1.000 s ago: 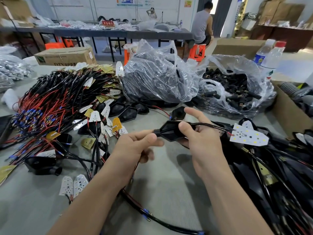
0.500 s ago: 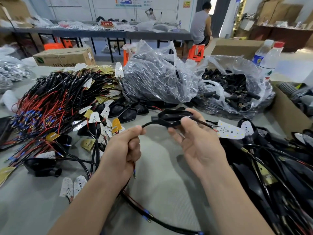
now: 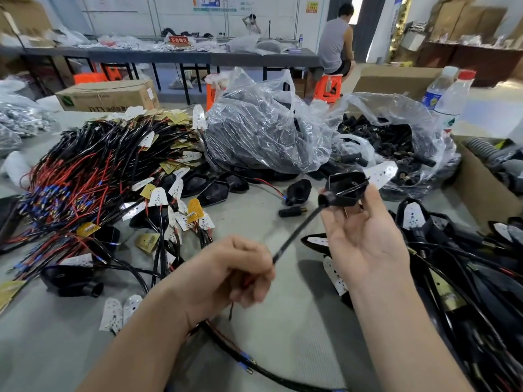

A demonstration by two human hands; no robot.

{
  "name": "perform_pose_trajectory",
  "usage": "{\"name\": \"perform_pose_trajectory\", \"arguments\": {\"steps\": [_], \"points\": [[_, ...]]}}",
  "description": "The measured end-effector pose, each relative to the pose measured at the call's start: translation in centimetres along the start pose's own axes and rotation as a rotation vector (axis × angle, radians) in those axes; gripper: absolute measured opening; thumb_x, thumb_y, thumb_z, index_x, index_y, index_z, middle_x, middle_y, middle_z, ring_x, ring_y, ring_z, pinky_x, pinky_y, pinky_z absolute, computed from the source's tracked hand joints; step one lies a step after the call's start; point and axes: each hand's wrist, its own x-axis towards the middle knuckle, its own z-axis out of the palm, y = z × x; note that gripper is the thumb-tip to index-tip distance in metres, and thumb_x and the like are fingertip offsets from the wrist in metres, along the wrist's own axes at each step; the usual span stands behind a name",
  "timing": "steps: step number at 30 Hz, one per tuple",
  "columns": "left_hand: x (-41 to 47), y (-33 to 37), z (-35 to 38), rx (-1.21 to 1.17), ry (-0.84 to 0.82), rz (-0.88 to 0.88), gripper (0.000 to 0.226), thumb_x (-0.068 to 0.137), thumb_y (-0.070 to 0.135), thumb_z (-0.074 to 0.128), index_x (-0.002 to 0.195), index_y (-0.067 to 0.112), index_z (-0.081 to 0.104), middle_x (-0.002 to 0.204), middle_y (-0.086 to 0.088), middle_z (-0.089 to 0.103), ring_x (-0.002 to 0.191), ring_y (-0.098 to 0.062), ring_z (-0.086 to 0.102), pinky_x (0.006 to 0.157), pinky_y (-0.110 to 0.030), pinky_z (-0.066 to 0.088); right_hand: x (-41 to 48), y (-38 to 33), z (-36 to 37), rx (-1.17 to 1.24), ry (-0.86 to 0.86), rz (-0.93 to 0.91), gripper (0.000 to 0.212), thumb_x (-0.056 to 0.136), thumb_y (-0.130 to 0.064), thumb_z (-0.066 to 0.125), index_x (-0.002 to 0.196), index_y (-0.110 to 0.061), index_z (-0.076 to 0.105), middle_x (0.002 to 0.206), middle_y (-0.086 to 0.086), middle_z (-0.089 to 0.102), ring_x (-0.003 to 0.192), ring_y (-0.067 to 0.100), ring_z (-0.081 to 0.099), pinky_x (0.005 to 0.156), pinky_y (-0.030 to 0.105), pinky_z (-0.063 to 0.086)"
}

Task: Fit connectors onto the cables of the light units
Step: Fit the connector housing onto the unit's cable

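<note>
Slack gone from the black cable [image 3: 297, 230] since a second ago. Back then, both hands close together at the black housing [image 3: 346, 188]; now drawn well apart, with the cable stretched straight between them. Looks to have pulled the lead through the housing's neck, bringing the white LED board [image 3: 380, 174] up just behind the housing instead of trailing off to its right. Suggests threading about done, with the free end next in line for a connector.

Grips the cable in the left hand [image 3: 235, 273], fingers curled into a fist round it, thin red wire ends [image 3: 231, 311] poking out just below the fist. Pinches the housing at the fingertips of the right hand [image 3: 365, 236], palm turned up and open toward the camera. Holds the housing above and beyond the right palm, up and to the right of the left fist.

Leaves a loose black connector [image 3: 291, 212] lying on the table [image 3: 297, 321] beyond the left fist and left of the right fingertips, touching neither. Keeps many more in the clear bag [image 3: 396, 142], well beyond the right hand.
</note>
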Motion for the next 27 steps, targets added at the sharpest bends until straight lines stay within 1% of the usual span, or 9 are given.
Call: {"name": "perform_pose_trajectory", "arguments": {"steps": [4,7,9,12,16,20,23,25,27], "points": [[-0.2,0.1,0.1,0.026,-0.439,-0.069,0.019,0.089,0.022,0.072,0.081,0.005,0.074,0.075,-0.007,0.075,0.061,-0.013,0.068,0.06,-0.022,0.053,-0.3,0.7,0.6,-0.062,-0.014,0.024,0.028,0.102,-0.026,0.058,0.113,-0.003,0.069,0.1,0.013,0.077,0.085,0.026,0.075,0.068,0.036,0.064],[-0.1,-0.2,0.2,0.168,-0.484,-0.097,0.032,0.091,0.039,0.072,0.094,0.008,0.078,0.091,-0.005,0.078,0.076,-0.012,0.072,0.074,-0.023,0.056,-0.2,1.5,0.4,-0.274,-0.037,0.011,0.023,0.101,-0.024,0.059,0.106,-0.003,0.068,0.085,0.013,0.077,0.068,0.025,0.074,0.06,0.037,0.062],[0.3,-0.6,0.3,0.205,-0.339,-0.108,0.043,0.091,0.054,0.067,0.094,0.013,0.08,0.096,-0.009,0.078,0.077,-0.014,0.073,0.069,-0.023,0.057,-0.1,1.9,0.2,-0.387,-0.055,0.039,0.022,0.1,-0.022,0.06,0.103,-0.001,0.069,0.09,0.018,0.076,0.068,0.026,0.072,0.058,0.038,0.061],[1.4,-0.8,0.9,0.038,0.06,-0.145,0.056,0.09,0.064,0.061,0.096,0.012,0.079,0.094,-0.012,0.078,0.069,-0.017,0.074,0.054,-0.024,0.056,-0.1,2.6,-0.2,-0.539,-0.121,0.112,0.022,0.097,-0.019,0.063,0.095,-0.003,0.077,0.09,0.018,0.075,0.07,0.025,0.07,0.055,0.034,0.058],[2.4,-0.8,1.3,-0.125,0.399,0.001,0.05,0.091,0.051,0.053,0.11,0.01,0.074,0.11,-0.013,0.077,0.09,-0.02,0.075,0.068,-0.031,0.063,-0.7,3.9,-0.4,-0.802,-0.286,0.118,0.022,0.097,-0.018,0.06,0.085,-0.014,0.078,0.085,0.012,0.072,0.077,0.025,0.064,0.069,0.036,0.051],[2.6,-0.9,0.8,-0.064,0.585,0.077,0.03,0.102,0.027,0.053,0.102,0.013,0.08,0.105,-0.018,0.076,0.094,-0.027,0.071,0.077,-0.035,0.06,-1.4,5.4,-0.2,-0.953,-0.346,0.124,0.022,0.097,-0.017,0.058,0.102,0.0,0.071,0.103,0.031,0.07,0.082,0.029,0.064,0.077,0.048,0.052],[2.5,-0.7,0.6,-0.05,0.619,0.09,0.025,0.1,0.017,0.056,0.101,0.013,0.081,0.103,-0.017,0.077,0.091,-0.023,0.074,0.071,-0.029,0.059,-1.6,5.7,-0.1,-1.003,-0.345,0.076,0.015,0.097,-0.015,0.06,0.096,-0.01,0.075,0.085,0.017,0.076,0.072,0.024,0.07,0.07,0.041,0.06],[2.4,-0.7,0.5,-0.063,0.649,0.128,0.026,0.098,0.009,0.059,0.097,0.018,0.083,0.1,-0.011,0.079,0.087,-0.019,0.075,0.066,-0.023,0.058,-1.7,5.8,-0.3,-1.039,-0.327,0.017,0.012,0.097,-0.016,0.062,0.095,-0.015,0.075,0.082,0.012,0.077,0.072,0.03,0.073,0.073,0.046,0.061],[2.4,-0.6,0.3,-0.082,0.68,0.159,0.023,0.094,0.002,0.063,0.099,0.013,0.082,0.099,-0.012,0.079,0.093,-0.025,0.076,0.077,-0.028,0.062,-1.6,6.0,-0.5,-1.063,-0.307,-0.053,0.008,0.095,-0.016,0.065,0.094,-0.017,0.073,0.076,0.007,0.076,0.069,0.03,0.072,0.074,0.05,0.059]]}}
